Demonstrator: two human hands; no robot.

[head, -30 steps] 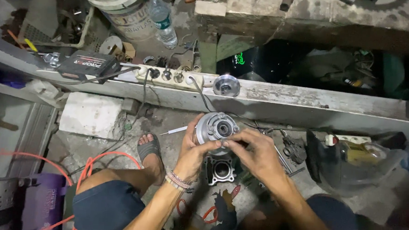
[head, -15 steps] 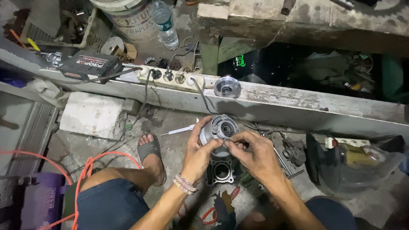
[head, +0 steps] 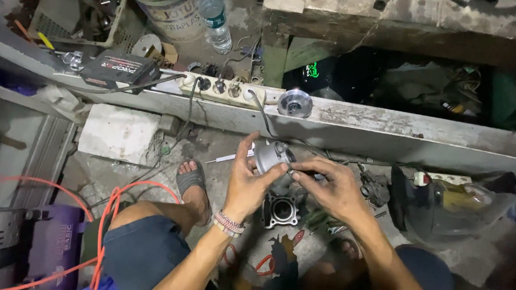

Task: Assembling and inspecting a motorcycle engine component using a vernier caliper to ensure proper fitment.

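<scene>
While the left hand [head: 249, 188] cups the round grey metal engine part [head: 271, 156] from the side to steady it, the right hand [head: 332, 189] pinches at its face with fingertips, holding it just above the cylinder block [head: 280, 210] on the floor.

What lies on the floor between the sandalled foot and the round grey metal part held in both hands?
In the head view, a thin white-handled tool lies between the sandalled foot and the round grey metal part; the left hand partly crosses the stretch.
</scene>
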